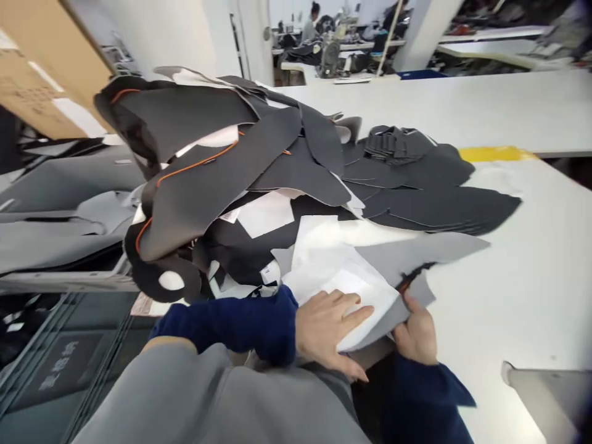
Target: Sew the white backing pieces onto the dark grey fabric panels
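My left hand (pixel 330 327) lies with spread fingers on a white sheet (pixel 361 271), pressing it against a grey fabric piece (pixel 388 253) underneath. To its right, my right hand (pixel 419 330) is closed at the sheet's corner, its fingers round the edge of the grey fabric. A dark, narrow thing with a bit of orange (pixel 409 280) sticks out above the right fingers; what it is cannot be made out. Beyond both hands rises a heap of dark cut pieces (pixel 231 166), some with orange edging.
Stacked dark pieces (pixel 430 203) lie at the right of the heap on the white table (pixel 522 277). Grey pieces (pixel 60 216) are at the left, above a dark green crate (pixel 60 370). A cardboard box (pixel 50 68) stands behind. A person (pixel 311 28) sits far back among sewing machines.
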A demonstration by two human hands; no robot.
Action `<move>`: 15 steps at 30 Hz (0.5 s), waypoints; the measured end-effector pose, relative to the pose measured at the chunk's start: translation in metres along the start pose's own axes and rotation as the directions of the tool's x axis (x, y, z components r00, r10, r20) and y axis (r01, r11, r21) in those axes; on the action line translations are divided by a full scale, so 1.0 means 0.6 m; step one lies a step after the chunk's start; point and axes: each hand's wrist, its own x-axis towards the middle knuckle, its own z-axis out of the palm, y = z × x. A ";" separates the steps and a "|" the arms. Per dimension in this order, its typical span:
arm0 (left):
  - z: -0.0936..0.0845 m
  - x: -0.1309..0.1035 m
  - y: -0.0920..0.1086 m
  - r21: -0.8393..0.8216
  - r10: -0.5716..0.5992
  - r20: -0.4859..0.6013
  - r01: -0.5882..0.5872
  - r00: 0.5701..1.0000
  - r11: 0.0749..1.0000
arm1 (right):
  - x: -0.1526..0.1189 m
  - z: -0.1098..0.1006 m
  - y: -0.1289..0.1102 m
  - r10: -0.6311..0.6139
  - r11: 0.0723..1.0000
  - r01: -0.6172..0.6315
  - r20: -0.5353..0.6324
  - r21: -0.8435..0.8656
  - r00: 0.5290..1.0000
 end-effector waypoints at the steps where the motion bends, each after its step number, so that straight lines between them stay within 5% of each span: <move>1: 0.022 0.013 0.007 0.022 -0.001 0.058 0.000 0.998 1.000 | -0.001 0.005 -0.006 0.057 0.993 -0.053 -0.035 0.109 0.998; 3: 0.056 0.051 0.009 0.033 -0.015 0.203 0.008 0.979 0.999 | -0.014 0.005 -0.016 0.154 0.946 -0.145 -0.009 0.290 0.988; 6: 0.072 0.108 -0.005 -0.048 -0.018 0.333 0.036 0.943 0.998 | -0.060 -0.006 -0.032 0.288 0.854 -0.364 0.245 0.371 0.926; 9: 0.063 0.141 -0.015 -0.133 0.042 0.263 -0.007 0.964 0.991 | -0.119 -0.008 -0.050 0.367 0.792 -0.512 0.412 0.332 0.834; 15: 0.078 0.148 0.000 -0.202 0.096 0.138 -0.067 0.986 0.977 | -0.183 0.003 -0.055 0.307 0.749 -0.512 0.465 0.420 0.830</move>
